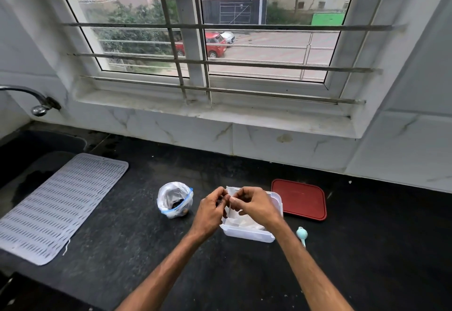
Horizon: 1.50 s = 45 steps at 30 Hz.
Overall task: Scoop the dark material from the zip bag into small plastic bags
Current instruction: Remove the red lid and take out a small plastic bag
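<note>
A person's two bare hands meet over a black stone kitchen counter [146, 249], the left hand [210, 209] and right hand [254, 204] each pinching with curled fingertips the top edge of one small clear plastic bag [230, 191], knuckles almost touching. Directly beneath the grip sits one white rectangular plastic container [247, 233] holding pale crumpled plastic, the pieces too bunched to count. Just left of the grip stands one open zip bag with a blue seal strip [175, 199], a clump of dark material [177, 205] visible at its bottom. Right of the grip, beyond the container, lies one flat red square lid [299, 199]; nearer the person on that side, beside the right forearm, rests one pale blue plastic scoop [301, 235]. Well to the left lies one white ribbed drying mat [56, 208], with one metal tap [36, 100] on the wall beyond it.
</note>
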Tool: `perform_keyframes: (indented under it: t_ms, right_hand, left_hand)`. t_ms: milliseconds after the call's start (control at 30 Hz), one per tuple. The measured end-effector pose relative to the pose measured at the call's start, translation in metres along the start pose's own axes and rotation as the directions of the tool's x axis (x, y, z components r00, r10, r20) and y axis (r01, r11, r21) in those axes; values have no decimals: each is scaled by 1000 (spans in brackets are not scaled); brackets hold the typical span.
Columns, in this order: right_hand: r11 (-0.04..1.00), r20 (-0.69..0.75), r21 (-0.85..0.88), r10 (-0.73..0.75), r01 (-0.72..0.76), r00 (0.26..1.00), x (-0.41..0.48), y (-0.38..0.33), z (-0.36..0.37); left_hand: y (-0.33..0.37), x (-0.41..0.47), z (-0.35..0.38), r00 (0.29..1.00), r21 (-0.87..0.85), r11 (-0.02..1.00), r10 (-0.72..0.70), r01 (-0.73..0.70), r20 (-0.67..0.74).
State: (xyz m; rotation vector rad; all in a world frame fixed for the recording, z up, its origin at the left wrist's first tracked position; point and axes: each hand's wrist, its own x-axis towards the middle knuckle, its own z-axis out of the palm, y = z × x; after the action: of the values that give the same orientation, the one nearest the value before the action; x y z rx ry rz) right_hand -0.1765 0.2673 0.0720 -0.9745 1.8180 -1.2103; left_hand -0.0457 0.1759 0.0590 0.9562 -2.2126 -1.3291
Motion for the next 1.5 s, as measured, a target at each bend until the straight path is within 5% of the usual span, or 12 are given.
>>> perform_keyframes:
  t_ms: [133, 267, 433, 533, 633, 700, 800, 900, 1200, 1367, 1500]
  right_hand:
    - [998, -5, -57, 7, -7, 1000, -1, -2, -2]
    - [970, -37, -243, 8, -17, 999, 0, -1, -1]
    - [775, -268, -620, -63, -122, 961, 2, -11, -10]
    - [731, -253, -678, -136, -76, 958, 0, -18, -2]
    - [804, -76, -588, -164, 88, 984, -4, -27, 9]
    - [734, 16, -664, -175, 141, 984, -3, -29, 8]
    - [549, -60, -835, -132, 23, 989, -1, -31, 4]
    - [480, -113, -875, -74, -63, 991, 1, -38, 10]
    - [502, -126, -851, 90, -154, 988, 3, -54, 10]
    - [612, -123, -786, -12, -90, 992, 4, -62, 2]
    - [668, -39, -744, -55, 8, 998, 3, -64, 4]
  left_hand:
    - [-1, 0, -2, 1000, 79, 997, 19, -21, 17]
    - [1, 4, -7, 998, 400, 915, 63, -49, -23]
    - [4, 4, -15, 989, 570, 819, 127, -64, -72]
    - [4, 1, -13, 985, 564, 819, 164, -102, -60]
    - [4, 2, -12, 983, 523, 845, 170, -107, -73]
    - [2, 3, -16, 981, 489, 865, 176, -115, -81]
    - [-1, 3, -23, 976, 474, 866, 212, -159, -60]
    - [1, -1, -18, 973, 431, 878, 232, -208, -4]
    - [7, -8, -18, 959, 352, 903, 279, -246, -45]
    - [-1, -10, -21, 980, 115, 974, 191, -197, 61]
    - [-6, -4, -19, 963, 245, 932, 249, -266, 102]
